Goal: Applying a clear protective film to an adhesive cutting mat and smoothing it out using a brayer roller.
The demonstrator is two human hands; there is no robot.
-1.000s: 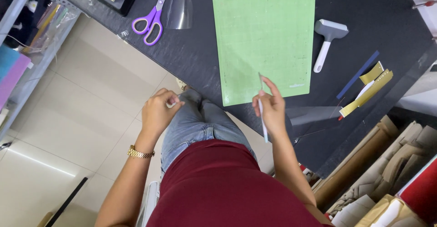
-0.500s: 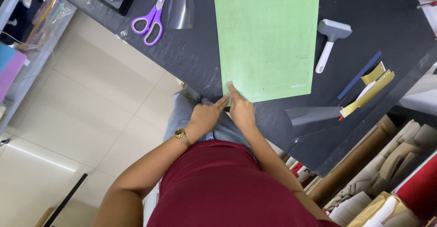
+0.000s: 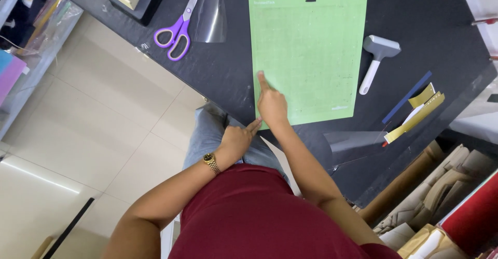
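green mat (image 3: 311,56) lies under right hand (image 3: 271,103).

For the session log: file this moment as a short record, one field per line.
surface: black table
right hand: on the green cutting mat, forefinger pointing along its left edge
left hand: at the mat's near left corner, fingertip touching
right of mat: white scraper, gold and blue strips
left of mat: purple scissors, clear film sheet
wrist: gold watch on the left

Green cutting mat (image 3: 311,51) lies flat on the dark table (image 3: 430,10).
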